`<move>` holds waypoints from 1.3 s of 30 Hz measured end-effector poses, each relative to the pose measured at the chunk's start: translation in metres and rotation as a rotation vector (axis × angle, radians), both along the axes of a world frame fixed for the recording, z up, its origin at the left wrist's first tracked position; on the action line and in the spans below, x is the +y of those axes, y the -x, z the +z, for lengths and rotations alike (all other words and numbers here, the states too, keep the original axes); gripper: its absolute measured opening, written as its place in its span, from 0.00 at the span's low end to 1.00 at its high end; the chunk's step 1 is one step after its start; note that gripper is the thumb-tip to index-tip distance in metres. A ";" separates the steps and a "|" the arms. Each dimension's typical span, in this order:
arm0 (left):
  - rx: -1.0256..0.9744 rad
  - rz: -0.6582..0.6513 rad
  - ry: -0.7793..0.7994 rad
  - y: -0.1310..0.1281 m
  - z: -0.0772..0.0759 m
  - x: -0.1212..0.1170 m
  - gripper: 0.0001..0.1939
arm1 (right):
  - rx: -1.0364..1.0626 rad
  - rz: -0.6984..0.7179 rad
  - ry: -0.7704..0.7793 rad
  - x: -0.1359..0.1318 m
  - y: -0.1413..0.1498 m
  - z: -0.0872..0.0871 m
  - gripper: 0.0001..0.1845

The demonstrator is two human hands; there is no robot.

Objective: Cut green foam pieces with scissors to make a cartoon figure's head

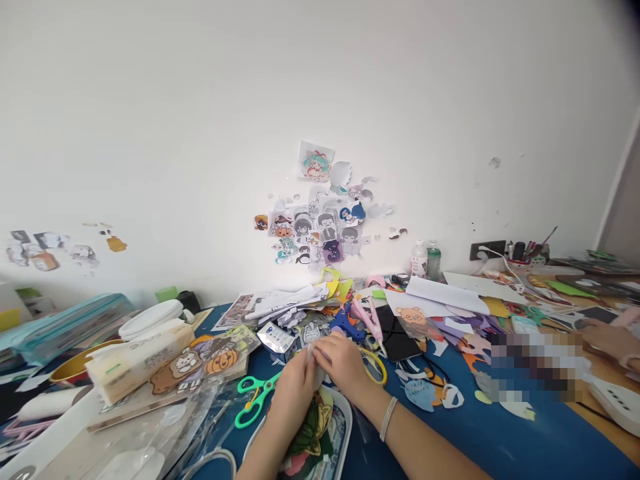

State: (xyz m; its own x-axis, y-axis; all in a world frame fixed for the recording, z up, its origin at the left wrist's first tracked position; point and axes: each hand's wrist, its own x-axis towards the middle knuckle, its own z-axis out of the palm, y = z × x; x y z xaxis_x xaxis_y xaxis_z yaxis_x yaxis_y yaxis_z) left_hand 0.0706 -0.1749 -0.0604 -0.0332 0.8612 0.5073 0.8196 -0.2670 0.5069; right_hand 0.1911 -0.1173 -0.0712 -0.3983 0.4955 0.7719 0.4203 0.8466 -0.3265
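My left hand [294, 388] and my right hand [341, 361] meet over the blue table, fingers pinched together on a small pale paper piece [314, 361] between them. Below the hands lies a tray [345, 421] holding coloured cut-outs, one green leaf shape [309, 430] on top. Green-handled scissors [253, 398] lie just left of my left hand. Yellow-handled scissors [376, 365] lie just right of my right hand.
Paper scraps and stickers litter the blue table [500, 433]. A tissue pack [137, 361] and pumpkin cut-outs [221, 360] lie at the left, a black phone [395, 333] and two bottles [426, 259] behind. Another person's hand [610, 339] rests at the far right. Stickers [320, 230] cover the wall.
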 end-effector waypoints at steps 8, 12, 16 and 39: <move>-0.001 -0.042 -0.034 -0.002 -0.005 -0.001 0.17 | 0.111 0.034 0.122 -0.001 -0.002 0.003 0.09; 0.059 -0.069 -0.074 -0.003 -0.007 -0.001 0.14 | 0.150 0.050 0.149 -0.007 0.003 0.003 0.12; 0.120 -0.063 -0.118 -0.002 -0.010 0.001 0.13 | 0.190 0.083 0.179 -0.010 0.007 0.003 0.15; -0.085 -0.033 -0.161 -0.007 0.002 -0.009 0.15 | 0.604 0.376 0.602 -0.027 0.018 0.009 0.09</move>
